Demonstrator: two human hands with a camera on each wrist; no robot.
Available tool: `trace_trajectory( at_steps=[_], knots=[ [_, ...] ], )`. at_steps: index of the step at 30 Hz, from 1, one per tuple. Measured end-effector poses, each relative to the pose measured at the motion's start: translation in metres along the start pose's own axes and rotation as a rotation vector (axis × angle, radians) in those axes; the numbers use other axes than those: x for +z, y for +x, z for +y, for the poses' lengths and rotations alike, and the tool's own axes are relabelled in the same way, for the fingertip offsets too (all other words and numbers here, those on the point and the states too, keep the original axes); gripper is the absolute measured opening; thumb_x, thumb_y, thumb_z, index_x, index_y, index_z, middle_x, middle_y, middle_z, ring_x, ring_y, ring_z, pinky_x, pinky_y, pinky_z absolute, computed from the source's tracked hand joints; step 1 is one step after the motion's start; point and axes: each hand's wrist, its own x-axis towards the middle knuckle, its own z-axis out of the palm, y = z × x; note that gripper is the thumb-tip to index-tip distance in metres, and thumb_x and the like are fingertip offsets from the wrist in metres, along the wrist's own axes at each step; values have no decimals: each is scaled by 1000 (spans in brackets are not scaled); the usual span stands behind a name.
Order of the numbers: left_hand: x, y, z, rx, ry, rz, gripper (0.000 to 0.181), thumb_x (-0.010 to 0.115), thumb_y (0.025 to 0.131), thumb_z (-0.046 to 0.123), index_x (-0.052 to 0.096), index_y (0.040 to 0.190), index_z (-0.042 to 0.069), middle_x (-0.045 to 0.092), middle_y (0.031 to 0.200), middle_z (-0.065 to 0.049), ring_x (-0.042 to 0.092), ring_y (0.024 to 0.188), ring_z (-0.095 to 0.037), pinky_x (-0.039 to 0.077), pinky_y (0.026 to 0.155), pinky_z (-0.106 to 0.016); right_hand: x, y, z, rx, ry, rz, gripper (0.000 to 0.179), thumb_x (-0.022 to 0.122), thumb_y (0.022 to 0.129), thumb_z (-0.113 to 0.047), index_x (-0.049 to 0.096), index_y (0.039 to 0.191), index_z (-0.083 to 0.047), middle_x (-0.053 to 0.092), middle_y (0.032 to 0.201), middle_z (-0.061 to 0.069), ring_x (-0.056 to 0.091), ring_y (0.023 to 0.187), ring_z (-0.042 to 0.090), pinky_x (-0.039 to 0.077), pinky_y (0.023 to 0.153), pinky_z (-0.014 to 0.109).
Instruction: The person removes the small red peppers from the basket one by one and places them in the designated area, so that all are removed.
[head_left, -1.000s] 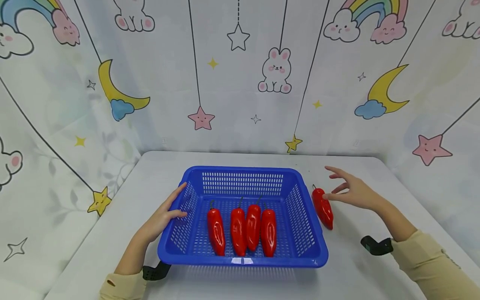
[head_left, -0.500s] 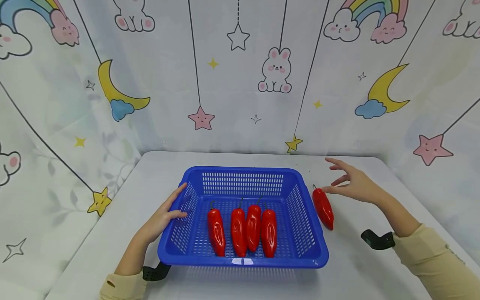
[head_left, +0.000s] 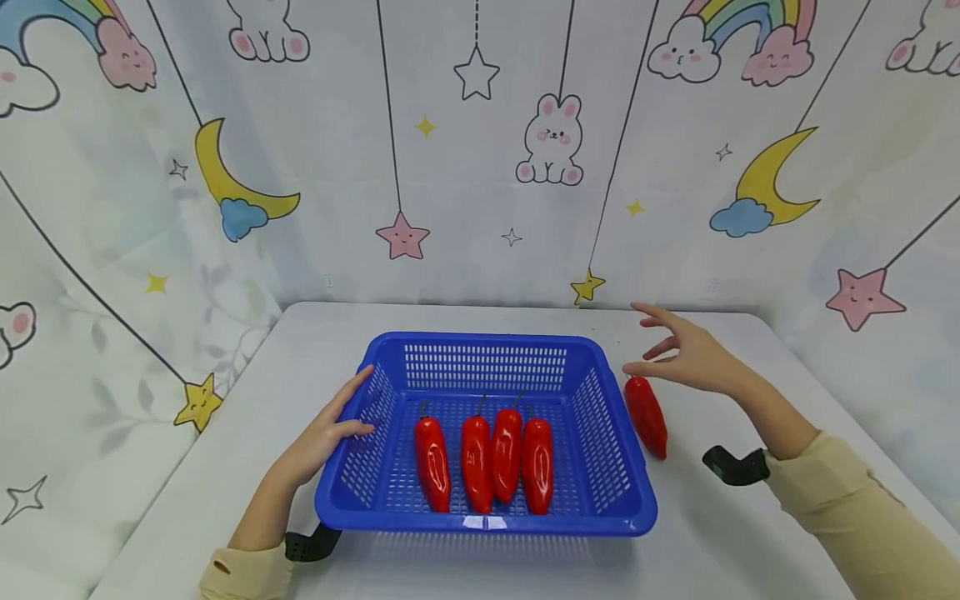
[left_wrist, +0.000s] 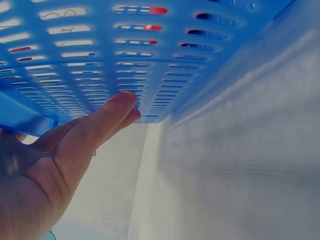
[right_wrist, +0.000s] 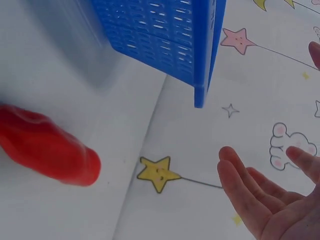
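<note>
A blue plastic basket [head_left: 480, 523] with slotted walls stands on the white table, with several glossy red chili peppers [head_left: 432, 467] lying side by side in it. My left hand [head_left: 321, 437] holds the basket's left rim; in the left wrist view its fingers [left_wrist: 107, 120] lie along the outside of the slotted wall. Outside the right wall lies another red chili pepper [head_left: 647, 421], its stem end partly behind my right thumb in the head view. My right hand [head_left: 686, 354] hovers over that pepper with fingers spread and nothing held; the right wrist view shows a gap between them.
The white table [head_left: 697, 500] runs back to a cloth backdrop [head_left: 480, 167] printed with stars, moons and rabbits. Black wrist cameras [head_left: 735, 467] stick out from both sleeves. The basket's right wall stands close beside the loose pepper.
My right hand has shifted up and to the left, from over the loose pepper's body to its stem end. The left hand, basket and peppers stay as they were.
</note>
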Motion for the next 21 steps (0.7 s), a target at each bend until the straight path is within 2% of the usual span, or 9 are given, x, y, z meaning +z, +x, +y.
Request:
trace_trajectory(
  at_steps=[9,21],
  knots=[
    [0,0,0,-3,5,3,73,48,85,10,14,147,27,3,152,-15,16,131,-47,25,93,-65,3,6,-12,-26,-20,14,95,71,73,-45,17,147,-22,35,138,21,56,102,37,51,70,47],
    [0,1,0,0,2,2,73,47,85,10,14,147,28,4,152,-16,17,131,-47,27,92,-65,7,16,-30,-66,15,-7,93,73,72,-42,21,146,-20,36,137,22,57,101,37,52,69,44]
  ],
)
